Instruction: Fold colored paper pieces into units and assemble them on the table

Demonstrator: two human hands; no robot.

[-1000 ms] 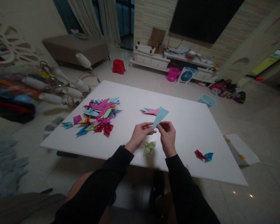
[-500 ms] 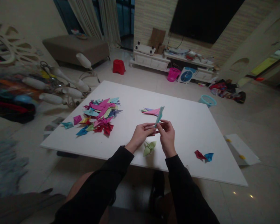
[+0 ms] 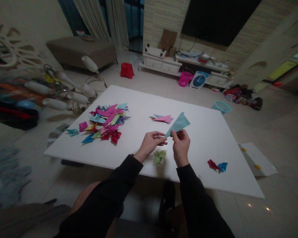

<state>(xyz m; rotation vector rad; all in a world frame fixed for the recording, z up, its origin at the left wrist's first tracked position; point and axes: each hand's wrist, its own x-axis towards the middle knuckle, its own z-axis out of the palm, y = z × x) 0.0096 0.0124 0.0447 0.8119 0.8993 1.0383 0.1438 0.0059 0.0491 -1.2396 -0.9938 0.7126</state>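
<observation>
A teal folded paper piece (image 3: 180,124), broad at its far end and narrow near me, is held up above the table. My right hand (image 3: 181,145) pinches its lower edge between thumb and fingers. At the narrow tip, the thumb and fingers of my left hand (image 3: 151,143) close around the paper. Beneath my hands a light green origami piece (image 3: 159,157) with spread points lies on the white table (image 3: 139,99). Just beyond them rests a small stack of pink and purple folded papers (image 3: 162,119).
A heap of colourful folded papers (image 3: 109,119) covers part of the table's left side. Red (image 3: 213,164) and blue (image 3: 223,167) folded pieces lie near the right front edge. Past the table stand a red stool (image 3: 126,70) and a blue basket (image 3: 221,106).
The teal paper has turned from nearly edge-on to showing its broad face, its wide end swinging right. My right hand has shifted slightly right; my left hand has stayed nearly in place.
</observation>
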